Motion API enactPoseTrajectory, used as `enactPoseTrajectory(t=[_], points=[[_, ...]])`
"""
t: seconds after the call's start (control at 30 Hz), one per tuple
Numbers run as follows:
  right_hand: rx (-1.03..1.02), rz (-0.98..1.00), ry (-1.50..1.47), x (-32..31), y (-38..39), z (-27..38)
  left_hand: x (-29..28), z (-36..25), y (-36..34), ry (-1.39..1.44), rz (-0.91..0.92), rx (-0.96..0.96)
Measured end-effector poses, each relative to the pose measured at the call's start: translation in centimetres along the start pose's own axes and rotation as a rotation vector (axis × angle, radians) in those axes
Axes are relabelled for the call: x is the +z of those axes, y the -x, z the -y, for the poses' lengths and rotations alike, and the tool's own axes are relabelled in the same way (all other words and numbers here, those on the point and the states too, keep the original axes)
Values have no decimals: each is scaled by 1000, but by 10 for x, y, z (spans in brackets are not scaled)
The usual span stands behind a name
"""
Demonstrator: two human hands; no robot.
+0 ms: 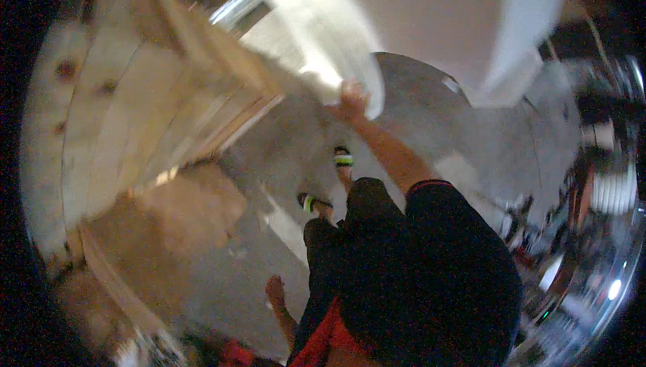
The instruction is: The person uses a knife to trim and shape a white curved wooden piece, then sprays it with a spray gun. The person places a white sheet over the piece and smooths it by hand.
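My right hand (351, 103) is stretched forward to the lower edge of a curved, pale white piece (363, 81); it is blurred, so whether its fingers grip or only touch that piece I cannot tell. Above and to the right is a large pale panel (437, 17) with a white rim. My left hand (274, 290) hangs low beside my dark shorts, its fingers too blurred to read, with no object clearly in it.
Pale wooden boards (101, 111) fill the left side, with a brownish sheet or surface (188, 212) below them. My sandalled feet (343, 157) stand on a grey floor (417, 131). Along the right edge is blurred clutter (609, 185) of equipment and white items.
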State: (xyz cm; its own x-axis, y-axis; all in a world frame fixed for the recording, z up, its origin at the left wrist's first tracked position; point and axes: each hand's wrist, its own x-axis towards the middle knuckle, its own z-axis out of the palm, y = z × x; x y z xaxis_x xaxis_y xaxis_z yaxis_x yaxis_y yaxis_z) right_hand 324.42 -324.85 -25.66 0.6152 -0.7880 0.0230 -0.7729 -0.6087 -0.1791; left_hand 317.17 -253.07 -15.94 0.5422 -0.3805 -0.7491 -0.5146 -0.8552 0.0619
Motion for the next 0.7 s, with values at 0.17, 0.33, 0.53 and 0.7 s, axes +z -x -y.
enactPoseTrajectory(t=[0.17,0.33,0.53,0.7], points=[[-37,141,-246,-4,100,-59,-28,21,-81,205,-54,21],[438,320,-541,-33,250,-184,-87,40,-173,209,-121,142],[1155,-122,-248,-51,524,-250,-185,28,-289,-618,-751,576],[1339,145,-233,-21,727,-156,-244,8,-331,286,-282,451]])
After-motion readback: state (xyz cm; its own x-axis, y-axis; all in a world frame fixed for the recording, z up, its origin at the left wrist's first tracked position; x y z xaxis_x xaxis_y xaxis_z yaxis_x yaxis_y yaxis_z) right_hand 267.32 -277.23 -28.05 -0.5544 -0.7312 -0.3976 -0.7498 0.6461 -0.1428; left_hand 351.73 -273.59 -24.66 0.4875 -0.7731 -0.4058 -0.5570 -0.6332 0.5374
